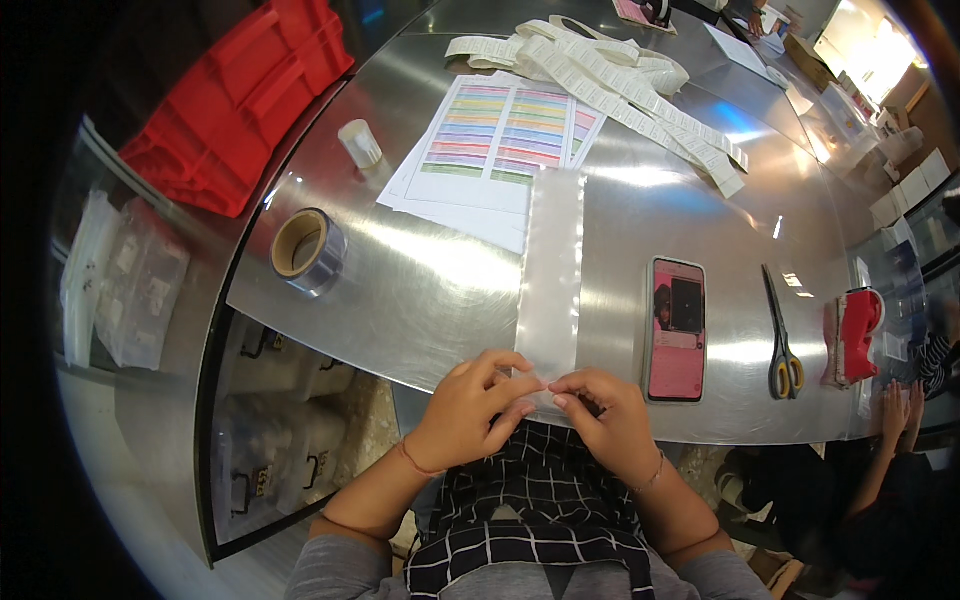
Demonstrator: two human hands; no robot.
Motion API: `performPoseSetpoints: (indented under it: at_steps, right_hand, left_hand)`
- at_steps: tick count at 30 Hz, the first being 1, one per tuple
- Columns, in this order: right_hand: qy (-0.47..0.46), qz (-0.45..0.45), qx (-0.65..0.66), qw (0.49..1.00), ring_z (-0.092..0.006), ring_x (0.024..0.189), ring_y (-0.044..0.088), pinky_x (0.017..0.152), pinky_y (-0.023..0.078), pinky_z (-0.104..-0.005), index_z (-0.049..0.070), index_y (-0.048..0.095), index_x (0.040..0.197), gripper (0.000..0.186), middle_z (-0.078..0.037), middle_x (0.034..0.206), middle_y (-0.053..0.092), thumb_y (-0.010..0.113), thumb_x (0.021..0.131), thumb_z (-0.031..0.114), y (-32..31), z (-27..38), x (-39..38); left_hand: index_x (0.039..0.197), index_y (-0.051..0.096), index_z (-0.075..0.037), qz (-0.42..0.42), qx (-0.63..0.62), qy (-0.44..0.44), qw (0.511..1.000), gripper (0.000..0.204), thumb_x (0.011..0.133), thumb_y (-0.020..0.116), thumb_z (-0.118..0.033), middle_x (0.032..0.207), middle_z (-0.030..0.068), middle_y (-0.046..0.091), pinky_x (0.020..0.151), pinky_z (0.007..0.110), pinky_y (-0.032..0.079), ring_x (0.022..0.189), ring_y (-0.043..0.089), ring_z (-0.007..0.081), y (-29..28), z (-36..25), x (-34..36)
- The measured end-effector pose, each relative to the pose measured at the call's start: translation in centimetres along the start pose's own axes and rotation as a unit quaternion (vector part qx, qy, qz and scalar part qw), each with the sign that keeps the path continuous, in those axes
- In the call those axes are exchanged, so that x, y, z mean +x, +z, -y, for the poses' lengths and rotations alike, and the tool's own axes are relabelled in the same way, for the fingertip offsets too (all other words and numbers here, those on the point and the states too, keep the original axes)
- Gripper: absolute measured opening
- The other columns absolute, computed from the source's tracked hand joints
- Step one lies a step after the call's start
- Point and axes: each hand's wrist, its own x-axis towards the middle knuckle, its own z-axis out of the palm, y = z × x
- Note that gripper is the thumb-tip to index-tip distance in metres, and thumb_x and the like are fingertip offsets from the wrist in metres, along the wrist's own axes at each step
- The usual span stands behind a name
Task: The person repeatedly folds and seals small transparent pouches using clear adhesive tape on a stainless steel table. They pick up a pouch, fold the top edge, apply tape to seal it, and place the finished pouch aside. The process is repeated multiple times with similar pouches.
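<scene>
A long, narrow clear plastic sleeve [550, 270] lies lengthwise on the steel table, its far end over the edge of some paper sheets. At its near end, by the table's front edge, my left hand [478, 405] pinches the plastic between thumb and fingers. My right hand [610, 418] grips the same end, its fingertips meeting the left ones. What exactly sits between the fingertips is too small to make out. To the right of my right hand, a phone [676, 330] with a pink screen rests face up.
Scissors [779, 350] and a red tape dispenser [856, 338] lie to the right. A tape roll [308, 250], a white cylinder [359, 144], colour-striped sheets [480, 140] and heaped label strips [610, 75] lie farther off. A red crate [240, 110] stands left; another person's hands [903, 408] show at right.
</scene>
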Motion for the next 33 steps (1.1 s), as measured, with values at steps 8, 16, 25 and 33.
performPoseSetpoints:
  at_steps: [8,16,25,33]
  right_hand:
    - [0.01,0.025,0.002,1.0,-0.0135,0.08,0.066,0.072,0.052,-0.0265,-0.002,0.072,0.103,0.012,-0.01,0.095,0.073,0.069,0.092,0.003,0.0,-0.3,0.4]
    - [-0.038,0.052,-0.031,0.997,-0.0372,0.08,0.065,0.074,0.052,-0.041,-0.001,0.07,0.098,0.012,-0.019,0.091,0.068,0.064,0.091,0.006,-0.3,0.4,0.7]
    - [-0.07,0.041,-0.063,0.995,-0.0345,0.086,0.065,0.076,0.053,-0.0404,0.001,0.07,0.101,0.011,-0.015,0.098,0.063,0.064,0.093,0.007,0.5,0.1,-0.2]
    - [-0.178,-0.007,-0.242,0.954,-0.0305,0.097,0.061,0.087,0.05,-0.0392,0.002,0.068,0.108,0.022,-0.012,0.106,0.061,0.072,0.088,0.009,1.3,0.5,-1.7]
  left_hand:
    - [0.116,0.069,-0.002,-0.053,0.121,0.131,0.983,0.034,0.084,0.076,-0.013,0.116,0.0087,0.069,0.084,0.037,0.053,0.102,0.068,0.0249,1.0,0.2,-0.7]
    - [0.115,0.068,0.001,-0.022,0.104,0.155,0.982,0.035,0.082,0.075,-0.01,0.107,0.0102,0.07,0.082,0.038,0.053,0.097,0.068,0.0262,0.5,0.4,-0.8]
    - [0.103,0.071,-0.005,-0.023,0.065,0.08,0.994,0.026,0.078,0.078,-0.007,0.098,0.0061,0.068,0.08,0.037,0.051,0.088,0.067,0.0253,0.8,-0.6,-1.3]
    - [0.097,0.074,-0.006,-0.041,0.048,0.079,0.995,0.024,0.074,0.081,-0.003,0.091,0.0064,0.069,0.076,0.036,0.052,0.084,0.068,0.0249,1.0,-0.3,-1.3]
